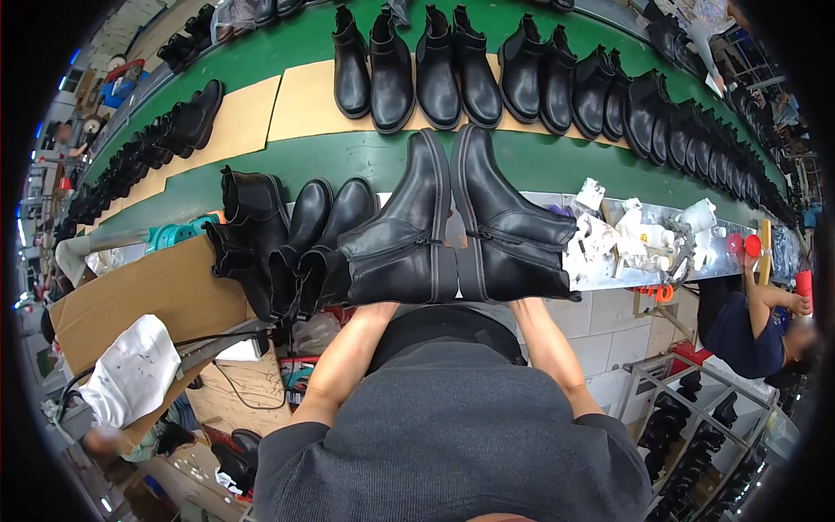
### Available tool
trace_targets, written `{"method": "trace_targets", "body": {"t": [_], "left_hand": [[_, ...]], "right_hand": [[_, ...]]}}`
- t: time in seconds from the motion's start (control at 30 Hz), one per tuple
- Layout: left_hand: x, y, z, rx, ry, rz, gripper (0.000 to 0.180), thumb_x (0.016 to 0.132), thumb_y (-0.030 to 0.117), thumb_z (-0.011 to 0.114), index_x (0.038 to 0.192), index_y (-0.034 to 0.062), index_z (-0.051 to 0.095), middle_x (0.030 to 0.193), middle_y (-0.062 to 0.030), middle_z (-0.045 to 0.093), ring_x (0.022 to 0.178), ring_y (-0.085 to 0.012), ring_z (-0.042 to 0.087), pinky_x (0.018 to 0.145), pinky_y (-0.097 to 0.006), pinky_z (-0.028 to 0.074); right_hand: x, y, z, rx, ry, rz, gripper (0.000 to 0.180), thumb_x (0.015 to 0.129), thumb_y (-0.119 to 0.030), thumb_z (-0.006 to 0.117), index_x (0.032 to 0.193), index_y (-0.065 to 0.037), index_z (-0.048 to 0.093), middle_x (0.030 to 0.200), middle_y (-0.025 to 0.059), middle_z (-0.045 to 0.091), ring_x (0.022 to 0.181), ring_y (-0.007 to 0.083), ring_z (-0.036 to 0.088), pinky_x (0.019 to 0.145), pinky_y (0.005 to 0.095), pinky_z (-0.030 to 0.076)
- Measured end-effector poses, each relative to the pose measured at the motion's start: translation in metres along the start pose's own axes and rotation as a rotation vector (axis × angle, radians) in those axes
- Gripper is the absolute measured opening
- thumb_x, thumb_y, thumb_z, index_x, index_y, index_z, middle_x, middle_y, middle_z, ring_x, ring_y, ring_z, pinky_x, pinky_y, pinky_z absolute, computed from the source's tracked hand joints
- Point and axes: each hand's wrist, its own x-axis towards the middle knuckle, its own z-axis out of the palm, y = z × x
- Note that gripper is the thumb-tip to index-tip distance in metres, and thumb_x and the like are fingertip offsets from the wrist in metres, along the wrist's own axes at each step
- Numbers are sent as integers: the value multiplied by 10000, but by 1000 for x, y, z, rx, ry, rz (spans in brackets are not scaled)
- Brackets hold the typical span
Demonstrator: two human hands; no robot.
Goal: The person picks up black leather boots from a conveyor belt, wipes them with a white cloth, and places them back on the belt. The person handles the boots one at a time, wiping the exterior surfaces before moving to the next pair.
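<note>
- Black leather side-zip ankle boot (393, 222) and matching black boot (511, 228): sole facing sole, before long green tabletop (335, 155).
- Left hand, right hand: hidden behind boots, grip can't tell.

Single head-worn fisheye, left of two side by side. Looks steeply down from above torso (452, 426), facing forward over hands; picture upright, unmirrored. Torso very near, filling lower middle; forearms (352, 352) run from it toward hands, which boots (503, 190) hide. Boots near lens, close to centre of view. Beyond hands, table (365, 158) farther off, edges bowed by lens. Wide reach takes in scene well left and right of hands, co-worker (735, 335) at right shown tipped sideways. View black at corners.
</note>
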Motion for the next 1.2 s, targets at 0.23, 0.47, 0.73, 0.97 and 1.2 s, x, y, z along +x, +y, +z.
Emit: {"method": "trace_targets", "body": {"t": [0.23, 0.47, 0.73, 0.97, 1.2], "left_hand": [[17, 6, -34, -199, 302, -398, 665, 911, 382, 646, 1330, -85, 424, 1072, -108, 619, 960, -150, 599, 842, -272, 484], [16, 17, -69, -314, -228, -417, 900, 812, 109, 747, 1513, 101, 183, 1402, -149, 451, 1254, -229, 482, 1043, -347, 388], [55, 26, -30, -1100, 76, -613, 620, 918, 476, 571, 1287, -8, 458, 1269, -235, 534, 1150, -342, 574, 923, -493, 536], [68, 33, -21, -1113, 277, -722, 680, 836, 490, 684, 1257, 7, 456, 1223, -231, 518, 1170, -387, 532, 963, -562, 495], [59, 21, -18, -1147, 192, -721, 626, 888, 442, 638, 1304, 24, 428, 1242, -194, 533, 1182, -343, 538, 990, -521, 481]], "right_hand": [[27, -85, 16, -444, 138, -231, 558, 972, -362, 499, 1324, 71, 466, 1204, 192, 612, 1105, 256, 588, 982, 332, 415], [39, -84, -7, -347, 50, 0, 567, 974, -379, 513, 1347, 44, 457, 1239, 187, 602, 1134, 256, 586, 966, 321, 435], [57, -101, 30, 559, -86, 328, 395, 949, -364, 577, 1166, -35, 597, 1133, 85, 646, 1067, 181, 607, 914, 358, 489], [64, -107, 34, 642, 57, 439, 383, 853, -405, 709, 1054, -89, 627, 1001, 48, 627, 990, 187, 613, 901, 376, 501], [57, -94, 21, 649, -32, 428, 365, 898, -353, 659, 1121, -69, 606, 1065, 57, 632, 1015, 190, 612, 905, 359, 490]]}}
